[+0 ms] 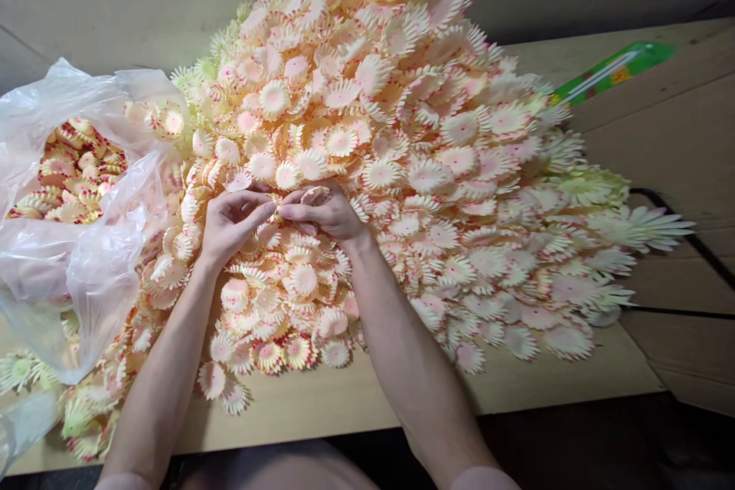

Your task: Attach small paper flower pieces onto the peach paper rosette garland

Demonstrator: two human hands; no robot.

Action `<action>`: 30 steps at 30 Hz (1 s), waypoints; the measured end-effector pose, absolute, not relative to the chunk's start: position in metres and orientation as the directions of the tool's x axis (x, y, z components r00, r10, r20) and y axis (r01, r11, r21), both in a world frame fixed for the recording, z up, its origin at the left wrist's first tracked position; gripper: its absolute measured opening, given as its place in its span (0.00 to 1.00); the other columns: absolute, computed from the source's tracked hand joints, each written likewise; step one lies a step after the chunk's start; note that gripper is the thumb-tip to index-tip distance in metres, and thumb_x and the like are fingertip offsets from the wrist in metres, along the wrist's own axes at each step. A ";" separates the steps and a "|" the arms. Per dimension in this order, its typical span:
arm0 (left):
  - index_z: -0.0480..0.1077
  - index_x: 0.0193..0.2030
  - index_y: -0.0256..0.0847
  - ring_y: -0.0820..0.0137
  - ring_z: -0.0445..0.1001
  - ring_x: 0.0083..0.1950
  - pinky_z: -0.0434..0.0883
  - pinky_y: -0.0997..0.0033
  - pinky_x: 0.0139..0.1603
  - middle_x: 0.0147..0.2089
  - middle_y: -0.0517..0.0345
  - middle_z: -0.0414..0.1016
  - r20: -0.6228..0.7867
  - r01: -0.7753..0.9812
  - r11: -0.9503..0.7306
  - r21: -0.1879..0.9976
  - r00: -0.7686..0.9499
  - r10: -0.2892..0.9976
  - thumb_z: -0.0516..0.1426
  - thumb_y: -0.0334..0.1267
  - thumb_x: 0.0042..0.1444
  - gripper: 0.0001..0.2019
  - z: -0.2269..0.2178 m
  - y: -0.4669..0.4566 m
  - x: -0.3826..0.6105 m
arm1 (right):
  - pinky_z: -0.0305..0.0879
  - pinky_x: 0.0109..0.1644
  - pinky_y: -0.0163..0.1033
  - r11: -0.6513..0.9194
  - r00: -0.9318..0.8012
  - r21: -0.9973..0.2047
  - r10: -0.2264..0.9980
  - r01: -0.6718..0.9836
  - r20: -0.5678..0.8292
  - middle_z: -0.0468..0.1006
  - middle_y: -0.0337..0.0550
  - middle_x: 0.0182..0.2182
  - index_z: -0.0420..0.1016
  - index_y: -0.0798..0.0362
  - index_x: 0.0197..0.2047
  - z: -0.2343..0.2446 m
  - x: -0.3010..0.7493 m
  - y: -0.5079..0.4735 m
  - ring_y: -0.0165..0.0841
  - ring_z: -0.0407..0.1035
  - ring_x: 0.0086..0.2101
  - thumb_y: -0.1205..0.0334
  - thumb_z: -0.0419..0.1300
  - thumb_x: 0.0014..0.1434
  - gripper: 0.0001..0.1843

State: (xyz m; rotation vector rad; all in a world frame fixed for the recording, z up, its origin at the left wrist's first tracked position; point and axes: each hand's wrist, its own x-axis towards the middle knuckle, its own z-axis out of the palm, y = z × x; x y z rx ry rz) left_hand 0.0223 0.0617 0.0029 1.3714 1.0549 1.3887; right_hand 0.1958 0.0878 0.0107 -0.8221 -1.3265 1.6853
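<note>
My left hand (234, 223) and my right hand (328, 213) meet fingertip to fingertip over the front of a large heap of artificial flower petals (402, 130). These are round, frilled cream pieces with pale pink centres and reddish tips. Curled inside my right hand's fingers is one pale pink artificial flower petal (315, 196), partly hidden. Thumb and index finger of my left hand pinch at the same spot; what lies between them is too small to make out.
To the left, a translucent plastic bag (103, 260) holds more petals with darker red edges. A green packet (617, 70) juts out beyond the heap at right, near brown cardboard (666, 138). The pale wooden table (528, 383) ends close to my body.
</note>
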 end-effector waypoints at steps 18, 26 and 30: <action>0.80 0.30 0.40 0.72 0.76 0.37 0.71 0.73 0.36 0.35 0.54 0.80 0.244 -0.024 -0.244 0.969 0.014 0.970 0.68 0.42 0.46 0.08 0.004 0.062 0.023 | 0.53 0.18 0.30 -0.112 -0.497 -0.966 0.867 -0.233 0.020 0.67 0.32 0.10 0.79 0.59 0.26 0.009 0.197 0.090 0.22 0.58 0.12 0.62 0.67 0.47 0.08; 0.79 0.29 0.41 0.75 0.72 0.29 0.68 0.73 0.30 0.29 0.57 0.78 0.249 0.016 -0.249 0.968 0.032 0.968 0.67 0.41 0.48 0.07 0.004 0.061 0.022 | 0.51 0.16 0.30 -0.077 -0.492 -0.978 0.870 -0.191 0.027 0.65 0.30 0.10 0.78 0.58 0.25 0.009 0.197 0.090 0.21 0.56 0.13 0.58 0.67 0.48 0.10; 0.78 0.27 0.40 0.77 0.67 0.25 0.63 0.74 0.25 0.24 0.59 0.75 0.246 0.039 -0.247 0.968 0.034 0.969 0.68 0.42 0.47 0.08 0.004 0.061 0.022 | 0.50 0.16 0.31 -0.068 -0.476 -0.982 0.879 -0.174 0.023 0.64 0.31 0.10 0.78 0.58 0.25 0.009 0.195 0.089 0.22 0.55 0.13 0.57 0.68 0.46 0.11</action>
